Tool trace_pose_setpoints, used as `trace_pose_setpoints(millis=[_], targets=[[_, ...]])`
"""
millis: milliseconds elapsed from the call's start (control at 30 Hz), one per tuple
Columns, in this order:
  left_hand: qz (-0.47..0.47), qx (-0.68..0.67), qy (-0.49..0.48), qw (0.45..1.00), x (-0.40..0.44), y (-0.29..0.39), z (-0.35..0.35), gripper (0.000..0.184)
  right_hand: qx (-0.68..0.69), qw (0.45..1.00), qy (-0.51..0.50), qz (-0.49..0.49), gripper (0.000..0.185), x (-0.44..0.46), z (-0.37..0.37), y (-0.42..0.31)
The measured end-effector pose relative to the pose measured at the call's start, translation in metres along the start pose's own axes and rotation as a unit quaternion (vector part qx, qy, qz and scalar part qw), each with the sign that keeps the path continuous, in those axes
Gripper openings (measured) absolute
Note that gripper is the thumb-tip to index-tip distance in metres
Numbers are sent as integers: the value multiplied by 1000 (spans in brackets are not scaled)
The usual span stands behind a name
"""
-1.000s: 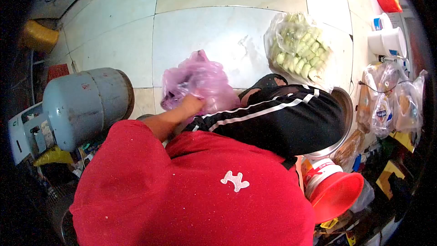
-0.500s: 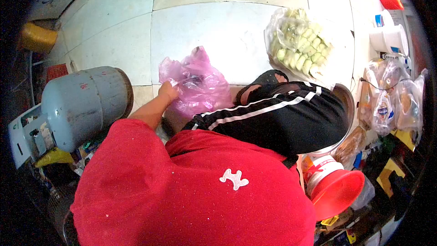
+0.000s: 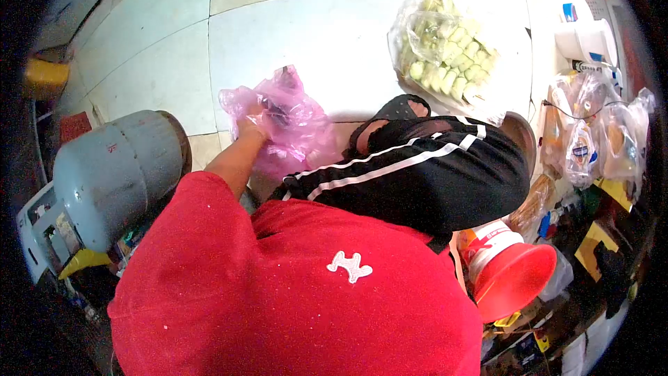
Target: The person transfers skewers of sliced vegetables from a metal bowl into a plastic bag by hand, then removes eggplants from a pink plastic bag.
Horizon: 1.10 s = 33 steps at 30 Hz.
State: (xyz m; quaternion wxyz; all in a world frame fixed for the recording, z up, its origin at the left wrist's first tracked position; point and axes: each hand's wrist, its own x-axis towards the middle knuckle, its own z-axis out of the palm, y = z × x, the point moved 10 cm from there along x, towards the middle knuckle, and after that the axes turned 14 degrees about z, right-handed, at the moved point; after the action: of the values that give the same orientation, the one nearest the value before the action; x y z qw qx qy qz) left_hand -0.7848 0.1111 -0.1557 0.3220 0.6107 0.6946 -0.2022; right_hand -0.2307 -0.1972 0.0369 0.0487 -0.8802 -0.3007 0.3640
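Observation:
My left hand (image 3: 254,122) reaches into the mouth of a crumpled pink plastic bag (image 3: 303,136) on the floor by my knee. Thin plastic covers the fingers, so I cannot see whether they grip anything. Something dark shows faintly through the bag. Farther right on the tiles lies a clear plastic bag (image 3: 452,59) packed with pale green cut pieces, perhaps a vegetable. No part of my right hand is visible.
A grey gas cylinder (image 3: 122,170) lies on its side at the left. On the right are a red funnel-shaped container (image 3: 515,275), hanging clear bags (image 3: 581,132) and a white tub (image 3: 588,42). My sandalled foot (image 3: 386,122) rests on the tiled floor (image 3: 278,35).
My left hand has moved from the pink bag's edge into its opening, and the bag's folds have shifted. The view has turned slightly, shifting the floor and objects.

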Motion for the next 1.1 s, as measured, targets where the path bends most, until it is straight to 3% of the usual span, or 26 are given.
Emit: trace_pose_setpoints(millis=[100,200,267,333,367,400,433,500,533,600,667,733,800,867,1100], targets=[[51,104,30,993,35,-23,21,34,-5,1000,-3,-20,30,0,22,2],[84,96,-73,989,58,-19,41,41,-12,998,6,-57,29,-2,46,1],[182,93,-43,978,20,34,-3,61,-8,995,26,-101,29,-2,59,-8],[137,122,-72,980,50,2,30,83,5,990,47,-132,28,-3,65,-17],[155,154,-84,972,41,14,18,84,-16,998,17,-56,26,4,71,-7],[171,186,-95,963,27,22,5,84,-24,998,18,-57,21,3,67,-17],[181,116,-88,973,55,-20,31,83,-32,998,19,-57,19,1,63,-26],[199,45,-76,976,54,-15,14,81,-89,995,-5,-38,18,10,81,-4],[290,77,-128,945,34,5,-2,85,-69,998,-3,-14,16,13,86,4],[382,112,-175,901,6,34,-18,89,-46,999,8,11,13,14,85,1],[431,-45,-240,869,0,35,-17,92,-33,999,-13,30,11,14,81,-7],[439,-7,-184,879,-37,60,-58,86,-21,1000,-13,-2,12,10,68,-29],[443,30,-127,887,-58,75,-102,81,85,994,-21,68,18,7,49,-38],[308,-38,-235,921,-57,62,-109,70,85,993,-20,83,23,11,49,-29],[454,24,-156,877,-80,80,-152,48,121,988,-12,91,33,13,64,-1]])
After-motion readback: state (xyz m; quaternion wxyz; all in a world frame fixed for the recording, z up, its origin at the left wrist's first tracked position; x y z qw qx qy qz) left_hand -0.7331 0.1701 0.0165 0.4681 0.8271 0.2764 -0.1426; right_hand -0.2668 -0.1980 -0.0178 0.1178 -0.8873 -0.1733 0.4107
